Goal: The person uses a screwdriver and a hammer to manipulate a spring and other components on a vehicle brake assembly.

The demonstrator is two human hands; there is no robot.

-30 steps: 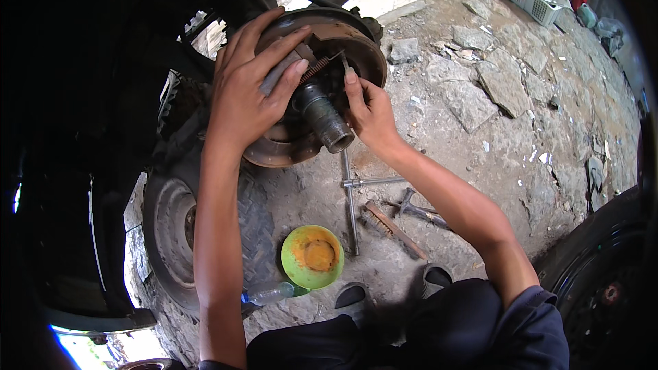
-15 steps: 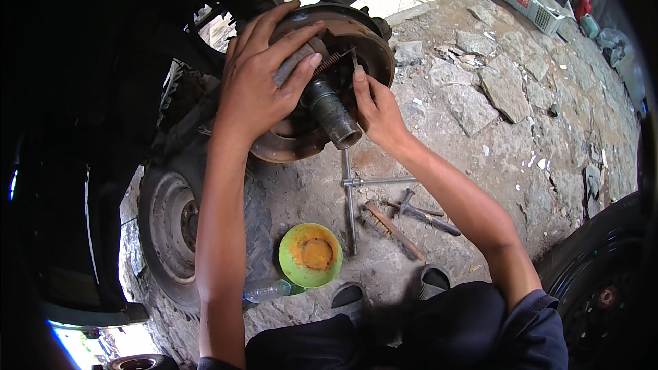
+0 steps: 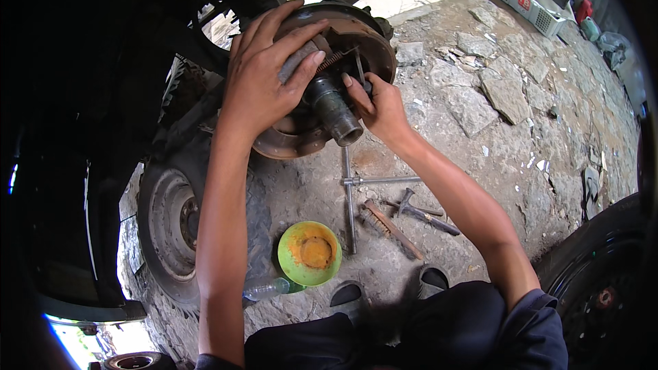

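Note:
My left hand (image 3: 264, 82) wraps over a worn brake shoe (image 3: 299, 60) on the left side of a rusty round drum-brake backing plate (image 3: 381, 44). Its thumb presses the shoe's edge beside a coil spring (image 3: 332, 60). A dark, hollow axle tube (image 3: 334, 113) sticks out toward me from the plate's middle. Right of the tube, my right hand (image 3: 384, 108) has its fingers curled round the lower end of a thin metal rod (image 3: 359, 63). The rod's upper end is close to the spring's end; whether they are hooked together is hard to see.
Below lie a cross-shaped lug wrench (image 3: 351, 209), a wire brush (image 3: 392, 229) and a hammer (image 3: 428, 212). Nearby are a green bowl (image 3: 291, 274) with orange residue and a plastic bottle (image 3: 264, 289). Wheels stand left (image 3: 168, 222) and right (image 3: 582, 274); a white crate (image 3: 548, 21) sits far right.
My right hand has slid a little lower along the rod, its thumb moving off the rod toward the axle tube. My left hand stays on the brake shoe, almost unmoved.

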